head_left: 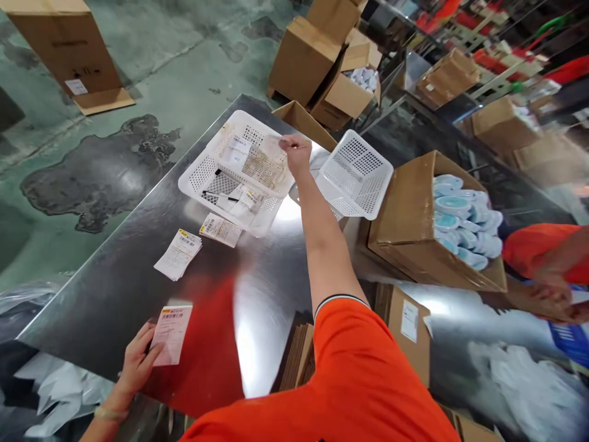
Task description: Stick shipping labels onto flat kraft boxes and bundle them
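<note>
My left hand (138,361) grips a shipping label with a yellow corner (173,334) by its left side, low over the steel table; more paper shows behind its top edge. Stretched forward, my right hand (297,150) has its fingers curled together at the right side of a white plastic basket (192,189). Whatever it pinches is too small to make out. Inside that basket lie tan rubber bands (264,169), a black marker (221,196) and loose labels (252,199). Two label stacks, one nearer (179,254) and one against the basket (221,229), rest on the table.
Another white basket (356,169) stands tilted to the right. Beyond it, a carton (405,224) holds several white-and-teal items (460,215). Open boxes (340,101) sit past the far end of the table (129,270). At far right, another person's hands (554,294) are blurred.
</note>
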Motion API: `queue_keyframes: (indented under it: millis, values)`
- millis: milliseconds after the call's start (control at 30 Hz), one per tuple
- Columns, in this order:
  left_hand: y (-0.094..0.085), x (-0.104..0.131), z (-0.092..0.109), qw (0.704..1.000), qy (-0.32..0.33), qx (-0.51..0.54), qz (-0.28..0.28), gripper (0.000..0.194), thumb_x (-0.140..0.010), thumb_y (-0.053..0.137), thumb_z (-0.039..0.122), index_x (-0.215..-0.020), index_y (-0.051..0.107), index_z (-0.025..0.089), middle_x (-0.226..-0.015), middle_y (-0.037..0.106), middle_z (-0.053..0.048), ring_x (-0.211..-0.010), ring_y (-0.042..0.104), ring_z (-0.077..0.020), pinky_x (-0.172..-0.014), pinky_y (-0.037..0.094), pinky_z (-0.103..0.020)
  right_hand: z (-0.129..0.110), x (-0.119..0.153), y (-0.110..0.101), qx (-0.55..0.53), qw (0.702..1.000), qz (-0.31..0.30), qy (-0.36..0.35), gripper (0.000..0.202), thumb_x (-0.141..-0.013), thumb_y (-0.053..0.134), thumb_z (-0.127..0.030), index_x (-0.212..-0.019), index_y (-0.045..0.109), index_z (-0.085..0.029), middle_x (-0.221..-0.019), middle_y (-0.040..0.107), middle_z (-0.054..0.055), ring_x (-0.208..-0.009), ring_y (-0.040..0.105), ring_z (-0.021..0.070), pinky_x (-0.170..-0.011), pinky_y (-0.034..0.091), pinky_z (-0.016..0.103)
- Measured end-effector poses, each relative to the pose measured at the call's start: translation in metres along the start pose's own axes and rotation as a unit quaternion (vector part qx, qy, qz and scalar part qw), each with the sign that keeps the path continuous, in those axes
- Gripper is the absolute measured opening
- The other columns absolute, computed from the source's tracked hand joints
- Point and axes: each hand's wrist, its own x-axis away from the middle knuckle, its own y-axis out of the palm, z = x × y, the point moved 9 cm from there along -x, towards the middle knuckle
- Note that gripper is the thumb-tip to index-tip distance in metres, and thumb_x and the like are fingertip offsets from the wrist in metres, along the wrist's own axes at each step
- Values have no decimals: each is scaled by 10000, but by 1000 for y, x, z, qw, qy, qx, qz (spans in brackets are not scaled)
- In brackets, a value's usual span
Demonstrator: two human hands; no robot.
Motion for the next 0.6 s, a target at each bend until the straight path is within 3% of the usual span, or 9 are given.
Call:
queue_keyframes:
  millis: [67,133,267,367,500,600]
  values:
    - [1,-1,2,1000,4,1,-5,249,-807,710,522,-834,820,300,-869,768,-65,-780,736,-286,-685,635,-374,-9,10,-15,-18,999,46,-9,572,-1117,385,-526,-1092,800,-133,-1128,759,102,-1108,726,234,-954,591,447]
    - [2,-1,3,1000,12,2,-11,244,-824,702,515,-846,812,299,-869,760,-55,-779,729,-275,-689,623,-363,-24,29,-10,-34,999,35,-23,602,-1123,343,-549,-1178,781,-140,-1124,744,84,-1117,734,259,-936,601,464]
    - [2,-1,3,1000,22,-11,-6,286,-848,695,501,-879,799,237,-918,772,-70,-840,740,-263,-764,622,-342,-44,90,40,12,993,-110,33,416,-1101,483,-437,-1192,764,-144,-1058,759,79,-1054,722,266,-960,617,452]
    - [3,-1,4,999,40,-12,-4,280,-866,686,486,-896,800,233,-932,777,-71,-855,745,-262,-778,625,-336,-45,132,78,108,966,-210,106,298,-1035,562,-260,-1215,763,-134,-1176,785,128,-1120,715,307,-1041,601,463]
    - [5,-1,6,999,39,-9,-13,270,-889,670,475,-861,783,231,-889,755,-59,-808,727,-245,-740,615,-320,-46,153,109,184,934,-270,148,366,-985,551,-130,-1284,762,-112,-1348,771,163,-1281,704,313,-1122,553,392]
    - [6,-1,9,999,42,-5,-12,260,-890,669,462,-843,774,228,-855,731,-55,-765,699,-233,-709,598,-314,-40,162,122,213,913,-296,183,369,-963,586,-102,-1283,769,-83,-1324,780,211,-1258,732,329,-1085,561,368]
